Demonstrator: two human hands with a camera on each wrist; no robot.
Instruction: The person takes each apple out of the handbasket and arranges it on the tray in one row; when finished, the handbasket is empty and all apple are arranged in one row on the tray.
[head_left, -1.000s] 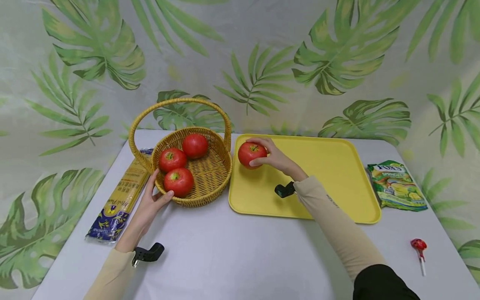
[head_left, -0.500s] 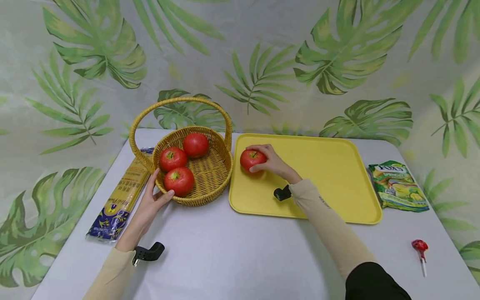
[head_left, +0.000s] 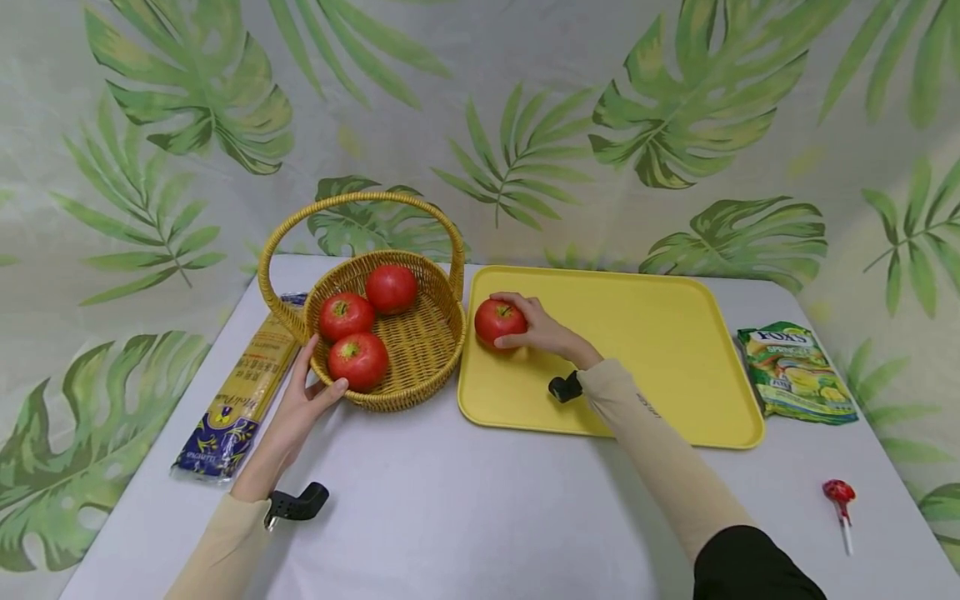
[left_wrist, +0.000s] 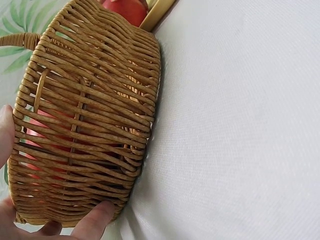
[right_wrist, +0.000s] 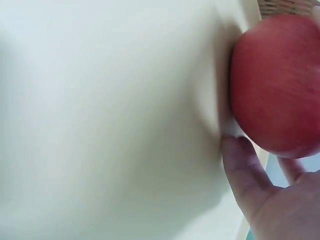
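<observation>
My left hand (head_left: 298,406) grips the near left rim of a wicker basket (head_left: 422,346) with a tall arched handle, thumb over the edge. Three red apples (head_left: 358,363) lie inside it, toward its left and back. In the left wrist view, fingers press on the outside of the woven wall (left_wrist: 90,115). With fingers and thumb around its sides, my right hand (head_left: 546,332) holds another red apple (head_left: 495,322) at the left end of a yellow tray (head_left: 615,358). The right wrist view shows this apple (right_wrist: 277,85) low against the tray, fingers curved beside it.
A spaghetti packet (head_left: 240,392) lies left of the basket, partly behind the left hand. Right of the tray is a green candy bag (head_left: 797,372), and a red lollipop (head_left: 839,493) lies nearer the front right. A leaf-patterned cloth (head_left: 510,167) hangs behind the white table.
The right hand has lowered the apple onto the tray's left end, then shifted it slightly left. The left hand and the basket have stayed in place.
</observation>
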